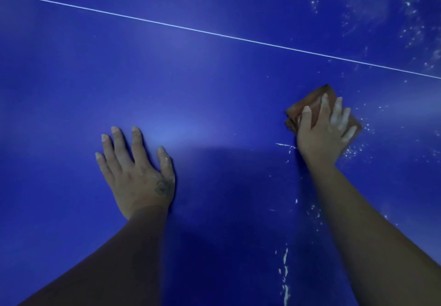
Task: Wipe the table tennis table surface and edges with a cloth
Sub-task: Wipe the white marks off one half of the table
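Observation:
The blue table tennis table (191,91) fills the whole view, with a thin white line (214,34) running across it from upper left to right. A folded brown cloth (312,105) lies flat on the surface at the right. My right hand (324,131) presses down on it with straight, spread fingers dusted white. Flat on the bare surface at lower left, fingers spread, rests my left hand (137,174), holding nothing.
White powdery specks (410,19) are scattered over the upper right of the table and around the cloth. A trail of white flecks (285,279) runs down the surface between my forearms. The left part of the surface looks smooth and shiny.

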`<state>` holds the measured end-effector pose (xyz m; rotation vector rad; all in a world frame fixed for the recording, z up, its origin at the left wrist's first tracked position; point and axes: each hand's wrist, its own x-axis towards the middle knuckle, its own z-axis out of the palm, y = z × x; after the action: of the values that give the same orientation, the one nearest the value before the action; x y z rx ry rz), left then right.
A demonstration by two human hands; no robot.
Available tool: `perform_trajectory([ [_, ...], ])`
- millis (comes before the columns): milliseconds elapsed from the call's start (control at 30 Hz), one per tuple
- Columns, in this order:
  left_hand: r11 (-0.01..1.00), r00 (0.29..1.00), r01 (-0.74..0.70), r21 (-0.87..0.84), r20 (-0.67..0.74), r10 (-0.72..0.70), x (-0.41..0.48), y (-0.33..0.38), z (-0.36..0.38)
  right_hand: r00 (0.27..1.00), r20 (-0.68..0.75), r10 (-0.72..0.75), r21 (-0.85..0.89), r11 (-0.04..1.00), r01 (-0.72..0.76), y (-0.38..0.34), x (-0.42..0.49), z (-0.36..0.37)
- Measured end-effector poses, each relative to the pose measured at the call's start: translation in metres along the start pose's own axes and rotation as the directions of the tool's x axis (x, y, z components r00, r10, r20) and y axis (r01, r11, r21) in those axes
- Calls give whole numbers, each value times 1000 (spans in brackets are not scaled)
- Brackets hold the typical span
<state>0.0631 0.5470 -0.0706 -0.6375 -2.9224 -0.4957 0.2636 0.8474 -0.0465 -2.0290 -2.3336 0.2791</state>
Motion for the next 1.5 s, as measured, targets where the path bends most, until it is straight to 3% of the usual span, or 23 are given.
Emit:
perform_trajectory([
  [100,1000,1000,-4,-3,-10,4,-1,0,0,996,-26,85,30,996,-84,-43,-14,9],
  [200,1000,1000,-6,-2,-15,6,0,-1,2,984,-26,-175,-45,984,174,-81,-47,21],
  [333,1000,999,-20,0,-36,20,-1,-2,2,823,23,-568,-31,822,568,-73,-77,28],
  [433,1000,1000,-10,-11,-21,10,-1,-1,1,736,17,-677,-27,736,677,-31,-61,19],
  [533,1000,1000,-5,-7,-9,5,-1,-1,0,822,22,-569,-57,820,570,13,-45,8],
  [633,1000,1000,-1,-13,-2,1,-2,0,-1,954,15,-300,-59,952,300,41,-44,1],
  [767,1000,1000,-1,2,6,0,-1,0,-1,999,-46,9,-23,1000,-10,10,-72,11],
  [833,1000,1000,-3,3,6,3,-1,0,-2,998,-54,-41,-46,998,39,-14,-98,18],
  [900,1000,1000,-2,4,9,2,-2,-1,-1,972,-36,-232,-80,970,229,-27,-125,24],
  [1000,1000,1000,-7,4,19,7,-2,-1,-2,848,8,-530,-85,844,529,-13,-148,26],
  [1100,1000,999,-15,2,34,15,-1,-1,-4,739,49,-672,-56,737,674,29,-139,17],
  [1133,1000,999,-18,2,42,18,-2,-2,-5,740,61,-670,-64,737,673,45,-134,14],
  [1200,1000,998,-31,-3,62,31,-4,-2,-7,811,81,-580,-88,806,585,76,-124,5],
  [1300,997,995,-75,-5,73,75,-6,-2,-9,956,70,-284,-81,954,290,102,-124,-4],
  [1400,994,989,-107,8,105,106,-12,-3,-11,999,36,-35,-30,999,36,81,-144,-1],
  [1500,986,977,-164,6,142,161,-32,-2,-16,997,17,-75,-27,997,75,41,-176,10],
])
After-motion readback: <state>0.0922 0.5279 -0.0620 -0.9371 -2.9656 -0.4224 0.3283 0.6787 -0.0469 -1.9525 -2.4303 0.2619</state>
